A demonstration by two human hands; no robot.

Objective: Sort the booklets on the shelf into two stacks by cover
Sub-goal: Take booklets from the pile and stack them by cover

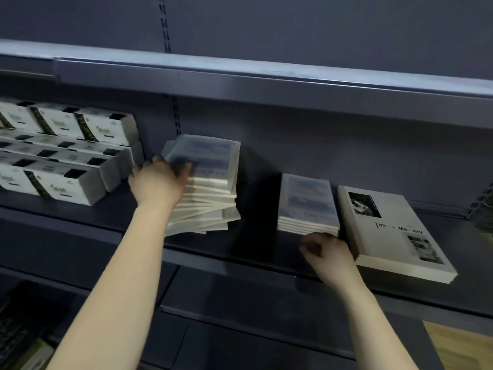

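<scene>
Gripping blue-cover booklet (210,153) | left hand (157,180) | stack (210,206) fanned askew

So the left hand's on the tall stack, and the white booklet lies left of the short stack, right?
Not quite: the head view shows the white booklet right of the short stack. The left hand is on the tall stack.

A tall stack (208,206) of pale booklets is sitting fanned and untidy on the dark shelf (256,236), its blue-covered top booklet (213,156) tilting up. Further right, a low stack (306,204) with blue covers is lying just beside a grey booklet (392,231) bearing black-and-white photos.
</scene>
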